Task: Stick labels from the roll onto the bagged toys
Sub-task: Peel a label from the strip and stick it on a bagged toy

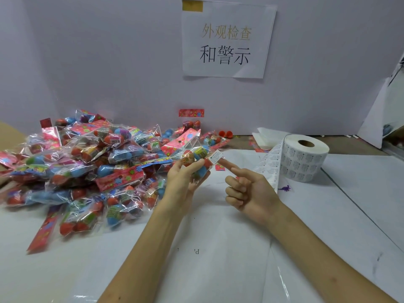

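pile (83, 162) of bagged toys covers the left of the table (218, 270). left hand (182, 184) holds one bag (196, 158) up just right of the pile, fingers curled round its lower end. the bag's long axis runs up and away from the palm, header card at the far end. label (215, 157) sits at the bag's right edge, riding on the tip of the right index finger (229, 166). cannot tell if it is stuck to the film yet. right hand (251, 191) is just right of the bag: index straight and pointing up-left at it, other fingers curled on nothing. judgement: next move is a short push left, label face onto the bag; nothing between them. loose strip (270, 167) hangs right behind the right hand, roll (305, 159) further right. small purple toy (285, 188) lies by the strip's end, out of the path.
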`<act>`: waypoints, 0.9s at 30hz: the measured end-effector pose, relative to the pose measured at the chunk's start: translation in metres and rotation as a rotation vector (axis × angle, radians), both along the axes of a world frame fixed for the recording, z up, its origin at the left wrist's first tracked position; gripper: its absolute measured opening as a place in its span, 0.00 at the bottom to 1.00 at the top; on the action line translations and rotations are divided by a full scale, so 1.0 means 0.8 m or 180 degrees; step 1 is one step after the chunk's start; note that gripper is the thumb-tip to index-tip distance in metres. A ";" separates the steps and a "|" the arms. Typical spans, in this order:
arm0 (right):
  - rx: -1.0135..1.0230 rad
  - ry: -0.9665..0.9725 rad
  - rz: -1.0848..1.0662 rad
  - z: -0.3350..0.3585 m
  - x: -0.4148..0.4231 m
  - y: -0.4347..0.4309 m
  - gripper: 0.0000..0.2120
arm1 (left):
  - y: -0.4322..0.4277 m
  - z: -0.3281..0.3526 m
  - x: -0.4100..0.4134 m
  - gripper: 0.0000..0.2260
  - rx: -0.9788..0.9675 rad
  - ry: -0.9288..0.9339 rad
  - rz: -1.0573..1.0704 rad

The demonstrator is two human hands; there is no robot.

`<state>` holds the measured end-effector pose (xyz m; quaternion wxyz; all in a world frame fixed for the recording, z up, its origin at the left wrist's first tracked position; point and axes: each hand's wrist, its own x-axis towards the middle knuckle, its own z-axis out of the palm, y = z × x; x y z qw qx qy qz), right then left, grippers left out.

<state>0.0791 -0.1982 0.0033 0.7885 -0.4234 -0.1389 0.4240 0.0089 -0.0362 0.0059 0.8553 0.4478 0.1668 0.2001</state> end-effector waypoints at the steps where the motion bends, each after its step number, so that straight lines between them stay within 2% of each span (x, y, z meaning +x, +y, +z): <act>1: -0.0001 -0.0016 0.0019 0.000 0.000 0.000 0.24 | 0.000 0.000 0.000 0.18 0.0019 0.0006 0.0005; 11: -0.0060 -0.0185 0.0082 -0.004 0.002 0.000 0.23 | -0.003 -0.002 0.004 0.18 0.0160 0.0001 -0.0035; 27: -0.0196 -0.0541 0.0180 -0.004 0.000 0.003 0.21 | -0.002 -0.004 0.005 0.20 0.0059 0.0035 0.0205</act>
